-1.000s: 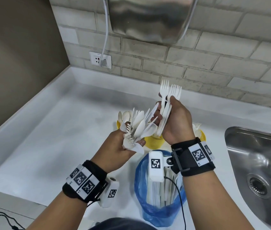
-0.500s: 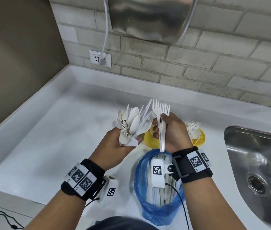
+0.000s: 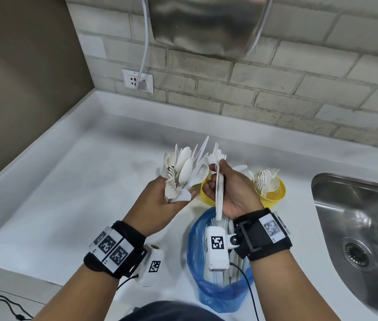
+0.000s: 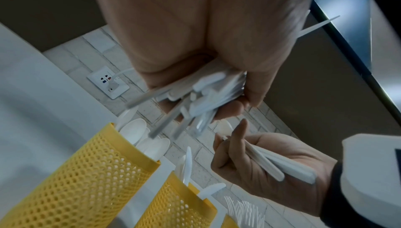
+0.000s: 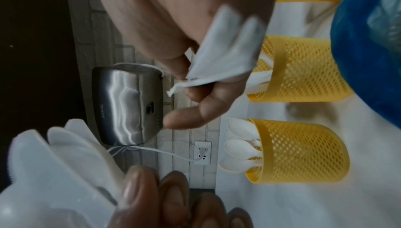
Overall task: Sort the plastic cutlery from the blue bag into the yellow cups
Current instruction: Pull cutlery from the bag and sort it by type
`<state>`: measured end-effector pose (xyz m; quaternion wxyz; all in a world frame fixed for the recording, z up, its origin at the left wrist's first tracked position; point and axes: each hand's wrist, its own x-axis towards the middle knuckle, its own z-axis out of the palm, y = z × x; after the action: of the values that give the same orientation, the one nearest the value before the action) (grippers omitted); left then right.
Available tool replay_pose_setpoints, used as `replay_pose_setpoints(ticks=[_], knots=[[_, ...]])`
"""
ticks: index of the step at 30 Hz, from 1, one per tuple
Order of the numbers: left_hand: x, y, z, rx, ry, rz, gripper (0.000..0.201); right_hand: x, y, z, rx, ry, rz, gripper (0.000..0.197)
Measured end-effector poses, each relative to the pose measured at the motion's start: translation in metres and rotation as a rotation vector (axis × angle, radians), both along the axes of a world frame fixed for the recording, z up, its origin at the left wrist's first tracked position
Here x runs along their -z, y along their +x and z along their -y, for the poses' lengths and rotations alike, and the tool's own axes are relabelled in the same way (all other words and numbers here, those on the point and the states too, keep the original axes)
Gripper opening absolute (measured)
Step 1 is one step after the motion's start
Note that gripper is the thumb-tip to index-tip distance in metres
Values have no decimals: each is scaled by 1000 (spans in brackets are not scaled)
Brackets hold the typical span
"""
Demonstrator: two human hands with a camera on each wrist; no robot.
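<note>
My left hand (image 3: 178,196) grips a mixed bundle of white plastic spoons, knives and forks (image 3: 186,169), heads up, over the counter. Close beside it my right hand (image 3: 218,179) holds a few white forks (image 3: 217,156) upright, their handles hanging down past the palm. The open blue bag (image 3: 220,288) stands under my right wrist with more cutlery inside. Behind the hands stand the yellow mesh cups: one with forks (image 3: 273,195), one half hidden (image 3: 205,193). The left wrist view shows a cup of spoons (image 4: 76,180) and a cup of knives (image 4: 173,206).
A steel sink (image 3: 357,228) lies at the right. The white counter (image 3: 67,193) runs left to a raised rim. A wall socket (image 3: 138,81) with a cable and a steel hand dryer (image 3: 206,22) hang on the brick wall behind.
My right hand has come down with the forks and moved closer to the left hand's bundle. The left hand has lifted its bundle slightly.
</note>
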<state>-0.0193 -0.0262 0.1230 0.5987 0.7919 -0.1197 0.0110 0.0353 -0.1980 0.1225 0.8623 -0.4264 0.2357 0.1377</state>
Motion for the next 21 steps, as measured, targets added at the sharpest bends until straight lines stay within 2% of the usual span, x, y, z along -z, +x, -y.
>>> replay_pose_setpoints(ticks=[4,10,14,18,21], knots=[[-4,-2,0,4,27,5,26,-1,-2,-1,-8,134,-15,28],[-4,-2,0,-6,31,7,27,1,-4,-2,25,36,0,13],[-5,-3,1,4,39,11,27,5,-5,-2,4,54,28,20],[-6,-3,2,10,38,14,31,8,-5,-3,-18,53,96,13],[-7,-4,3,13,46,22,31,8,-5,-2,-54,55,105,15]])
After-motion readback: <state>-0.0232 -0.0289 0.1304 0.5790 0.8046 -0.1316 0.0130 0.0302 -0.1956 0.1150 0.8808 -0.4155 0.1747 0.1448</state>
